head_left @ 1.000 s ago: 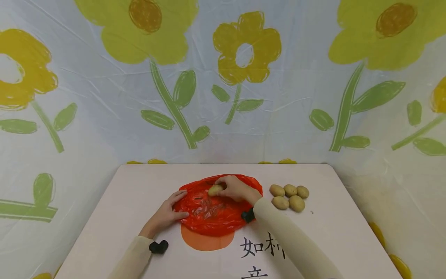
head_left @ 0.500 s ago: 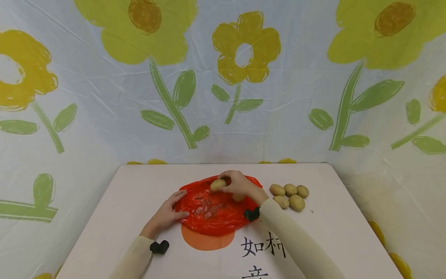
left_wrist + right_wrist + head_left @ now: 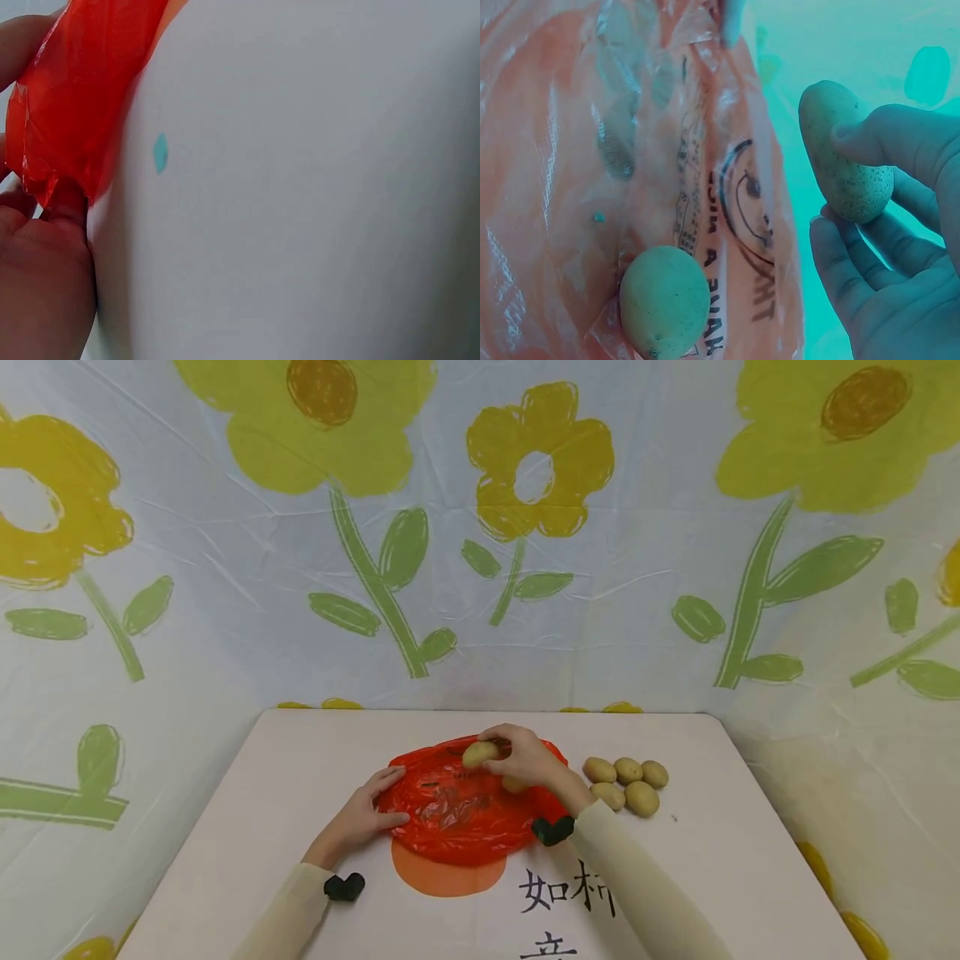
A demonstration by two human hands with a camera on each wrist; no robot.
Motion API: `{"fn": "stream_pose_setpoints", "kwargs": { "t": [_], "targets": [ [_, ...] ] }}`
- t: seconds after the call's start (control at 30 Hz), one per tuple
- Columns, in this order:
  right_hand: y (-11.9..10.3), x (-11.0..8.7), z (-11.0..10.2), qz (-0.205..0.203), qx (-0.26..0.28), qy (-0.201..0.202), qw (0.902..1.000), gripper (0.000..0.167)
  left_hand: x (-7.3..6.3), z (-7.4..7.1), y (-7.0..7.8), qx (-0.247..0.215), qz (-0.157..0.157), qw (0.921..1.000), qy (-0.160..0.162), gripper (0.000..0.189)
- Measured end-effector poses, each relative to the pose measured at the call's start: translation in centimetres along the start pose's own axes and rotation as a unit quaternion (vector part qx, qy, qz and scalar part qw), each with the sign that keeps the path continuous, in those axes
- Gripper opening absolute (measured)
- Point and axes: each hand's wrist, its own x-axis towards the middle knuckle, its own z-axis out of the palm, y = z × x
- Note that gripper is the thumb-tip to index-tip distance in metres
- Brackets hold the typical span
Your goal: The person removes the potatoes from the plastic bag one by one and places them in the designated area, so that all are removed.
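Observation:
A red plastic bag [image 3: 457,810] lies spread on the table, its printed face showing in the right wrist view. My left hand [image 3: 362,814] holds the bag's left edge; in the left wrist view, red plastic [image 3: 82,97] runs between the fingers and thumb. Above the bag's far side, my right hand [image 3: 528,758] grips a potato [image 3: 480,754] between thumb and fingers. The right wrist view has that speckled oval potato [image 3: 844,150] raised beside the bag. Another potato [image 3: 665,300] rests at the bag, partly behind my right hand in the head view.
Several potatoes [image 3: 627,770] sit in a cluster on the table right of the bag. An orange printed circle [image 3: 450,878] and black characters [image 3: 551,889] mark the pale tabletop [image 3: 315,752]. A flower-patterned cloth [image 3: 615,635] hangs behind.
My right hand has lifted the potato up from the bag and moved slightly right and away. Another potato at the bag has come into sight beneath it. My left hand stays at the bag's edge.

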Motion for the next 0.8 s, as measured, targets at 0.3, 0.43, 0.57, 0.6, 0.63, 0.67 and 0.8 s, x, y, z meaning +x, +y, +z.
{"fn": "stream_pose_setpoints", "kwargs": {
  "t": [0.3,0.43,0.57,0.6,0.63,0.67,0.8],
  "targets": [
    [0.0,-1.5,-0.4,0.015,0.029,0.036,0.9988,0.038,0.0,0.0,0.2,-0.001,-0.002,1.0,0.004,0.083],
    [0.0,-2.3,-0.4,0.016,0.039,0.051,0.9978,0.038,-0.1,0.0,0.1,0.0,-0.001,1.0,0.008,0.083],
    [0.3,-2.9,-0.5,0.017,0.043,0.061,0.9971,0.038,-0.1,0.1,0.0,0.004,0.001,1.0,0.007,0.082],
    [0.4,-3.0,-0.5,0.018,0.045,0.062,0.9969,0.038,-0.1,0.1,0.1,0.002,0.0,1.0,0.006,0.082],
    [0.6,-3.2,-0.6,0.016,0.045,0.064,0.9968,0.037,-0.1,0.1,0.1,0.0,-0.001,1.0,0.006,0.082],
    [0.7,-3.3,-0.6,0.018,0.045,0.065,0.9967,0.037,-0.1,0.1,0.1,-0.002,-0.001,1.0,0.006,0.082],
    [1.2,-4.0,-0.8,0.024,0.046,0.065,0.9965,0.038,-0.2,0.1,0.3,-0.008,-0.003,0.9999,0.007,0.082]
  ]
}}
